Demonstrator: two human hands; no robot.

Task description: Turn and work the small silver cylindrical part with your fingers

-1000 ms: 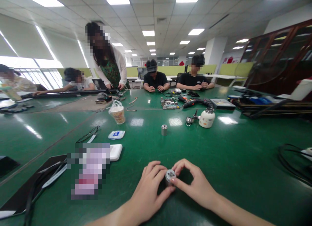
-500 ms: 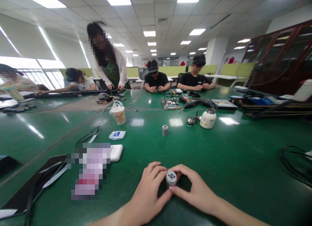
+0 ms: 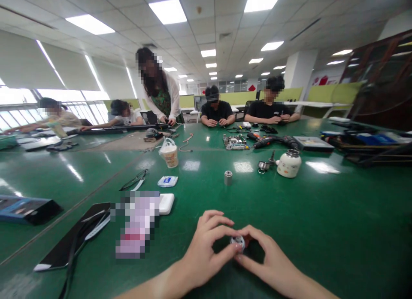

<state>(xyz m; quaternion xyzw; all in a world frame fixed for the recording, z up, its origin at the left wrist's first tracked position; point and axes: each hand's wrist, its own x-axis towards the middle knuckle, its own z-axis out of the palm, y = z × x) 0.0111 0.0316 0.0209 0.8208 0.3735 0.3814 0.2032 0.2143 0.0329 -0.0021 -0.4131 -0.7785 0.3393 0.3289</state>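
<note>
Both hands meet at a small silvery metal cylinder point(image 3: 237, 243) low in the view, its round top facing up with dark holes in it. My left hand point(image 3: 209, 241) pinches the top rim between thumb and forefinger, its other fingers curved above. My right hand point(image 3: 268, 256) grips the cylinder's right side, forefinger behind and thumb in front. Most of the cylinder's side is hidden by the fingers. A similar metal cylinder point(image 3: 228, 178) stands upright on the green table point(image 3: 199, 196), beyond my hands.
To the left lie a blurred pinkish item point(image 3: 137, 230), a white case point(image 3: 166, 204), a tissue pack point(image 3: 168, 181) and a strap point(image 3: 96, 228). Farther off stand a bagged cup point(image 3: 169, 155), a white pot-shaped container point(image 3: 289, 165) and a circuit board point(image 3: 235, 141). Several people work across the table.
My left thumb has moved up onto the rim of the cylinder's top, covering part of it. The camera view has swung left, so everything appears farther right.
</note>
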